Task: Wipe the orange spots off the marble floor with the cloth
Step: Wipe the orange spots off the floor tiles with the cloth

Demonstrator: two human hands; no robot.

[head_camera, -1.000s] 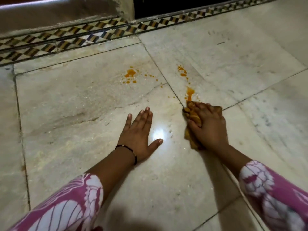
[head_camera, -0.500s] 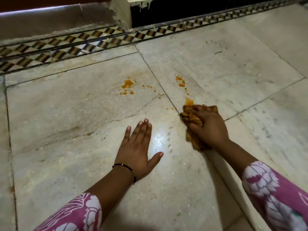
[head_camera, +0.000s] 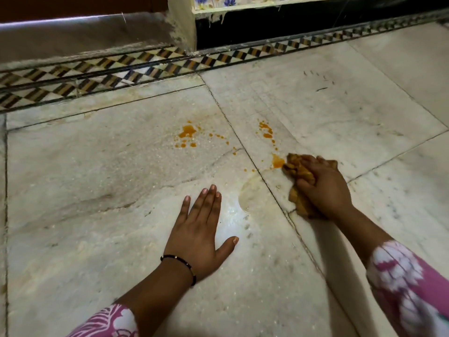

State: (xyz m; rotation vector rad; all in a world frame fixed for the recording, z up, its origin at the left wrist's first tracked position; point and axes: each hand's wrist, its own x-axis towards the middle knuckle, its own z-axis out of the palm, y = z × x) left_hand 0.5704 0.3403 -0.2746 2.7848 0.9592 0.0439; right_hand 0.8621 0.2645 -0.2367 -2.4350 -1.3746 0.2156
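Observation:
My right hand presses a crumpled, orange-stained cloth onto the marble floor. The cloth's front edge touches an orange smear just right of a tile joint. Further up lies a trail of orange drops. On the tile to the left sits a larger orange spot ringed by small specks. My left hand rests flat on the floor with fingers spread, holding nothing. A faint wet ring marks the marble between my hands.
A black, brown and white patterned tile border runs along the far edge of the floor. Behind it rise a grey stone step and a cream post beside a dark recess.
My right hand and the cloth have shifted a little to the right, uncovering the orange smear by the joint and a wet ring. The view has tilted up. My left hand stays put.

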